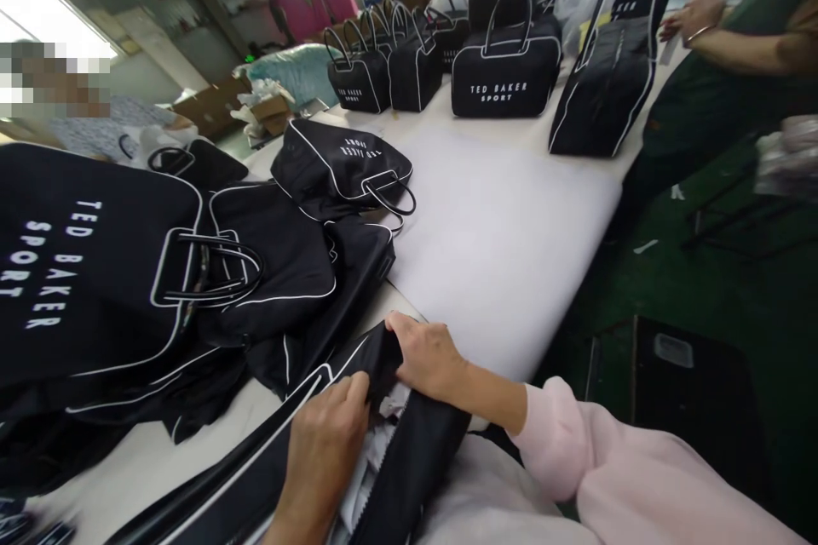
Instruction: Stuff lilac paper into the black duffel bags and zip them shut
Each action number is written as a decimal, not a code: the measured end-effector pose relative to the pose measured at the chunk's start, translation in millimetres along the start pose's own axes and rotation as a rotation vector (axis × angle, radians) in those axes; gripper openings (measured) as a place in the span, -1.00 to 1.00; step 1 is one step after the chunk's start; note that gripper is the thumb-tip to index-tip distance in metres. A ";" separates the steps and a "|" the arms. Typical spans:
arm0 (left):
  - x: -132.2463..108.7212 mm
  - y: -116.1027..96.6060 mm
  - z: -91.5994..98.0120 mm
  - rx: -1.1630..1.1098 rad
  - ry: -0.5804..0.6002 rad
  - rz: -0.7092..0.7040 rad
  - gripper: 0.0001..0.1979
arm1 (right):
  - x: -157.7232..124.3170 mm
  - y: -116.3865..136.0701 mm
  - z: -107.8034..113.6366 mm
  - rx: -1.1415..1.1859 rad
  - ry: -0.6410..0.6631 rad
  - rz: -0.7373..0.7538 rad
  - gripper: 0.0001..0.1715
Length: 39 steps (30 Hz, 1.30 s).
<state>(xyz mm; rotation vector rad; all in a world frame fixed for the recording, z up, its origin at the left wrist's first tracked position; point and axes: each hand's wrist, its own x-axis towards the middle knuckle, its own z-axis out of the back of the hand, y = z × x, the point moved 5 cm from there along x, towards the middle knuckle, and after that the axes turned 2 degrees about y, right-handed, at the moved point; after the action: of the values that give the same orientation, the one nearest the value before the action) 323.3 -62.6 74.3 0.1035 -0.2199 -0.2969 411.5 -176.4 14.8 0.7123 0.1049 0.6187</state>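
A black bag with white piping (pixel 418 451) lies at the table's near edge, its zipped top open and pale stuffing (pixel 367 477) showing inside. My left hand (pixel 329 434) is closed on the bag's near-left opening edge, its fingertips curled over the black fabric. At the far end of the opening, my right hand (pixel 428 353) grips the bag's corner, thumb and fingers wrapped round the fabric. The bag's lower side is out of view.
Black bags lettered in white (pixel 95 255) are heaped on the left. Several stuffed bags (pixel 504 68) stand upright at the back. A white sheet (pixel 492 221) covers the table's middle. One person (pixel 754 43) is at the right, another (pixel 83 119) at the left. A dark stool (pixel 696 409) stands below right.
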 end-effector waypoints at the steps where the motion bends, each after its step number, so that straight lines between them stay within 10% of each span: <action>1: 0.4 -2.5 1.1 0.025 -0.002 -0.002 -0.78 | 1.5 -1.5 0.5 -0.023 -0.053 0.054 -0.54; 5: -14.7 -9.9 -3.0 0.043 -0.053 -0.003 -0.78 | -15.4 -4.3 13.1 -0.036 -0.362 0.383 -0.44; 8: -29.7 -0.8 -14.9 0.010 -0.122 0.086 -0.62 | -25.3 -13.9 21.3 0.030 -0.474 0.311 -0.35; 12: -26.6 27.9 -32.5 -0.102 -0.038 0.311 -0.45 | -30.5 -8.4 29.2 0.101 -0.402 0.118 -0.60; 17: -3.3 58.5 -33.6 -0.413 0.077 0.622 -0.69 | -36.9 45.1 19.2 0.174 -0.170 0.380 -0.84; 24: -10.4 29.2 11.1 -0.275 -0.227 0.393 -0.87 | -17.6 57.5 -2.7 0.061 0.153 0.181 -0.81; 29: -25.4 -0.9 -9.4 -0.255 -0.091 0.287 -0.80 | -18.6 26.0 36.7 0.168 -0.117 0.052 -0.89; 31: -20.7 -2.8 -19.1 -0.127 -0.017 0.317 -0.69 | -4.9 5.8 44.6 0.106 -0.209 0.026 -0.63; 34: -9.7 -2.6 -22.8 0.000 0.062 0.359 -0.67 | 30.0 -32.2 21.9 0.352 -0.008 -0.025 -0.11; 39: -11.6 7.7 -27.1 0.072 0.082 0.404 -0.72 | 48.1 -82.7 -33.5 1.017 0.244 -0.347 -0.09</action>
<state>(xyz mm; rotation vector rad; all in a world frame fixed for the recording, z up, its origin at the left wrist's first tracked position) 320.9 -49.9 46.8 0.1390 -0.1658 0.1175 481.9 -178.4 -58.0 1.5520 0.7916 0.2799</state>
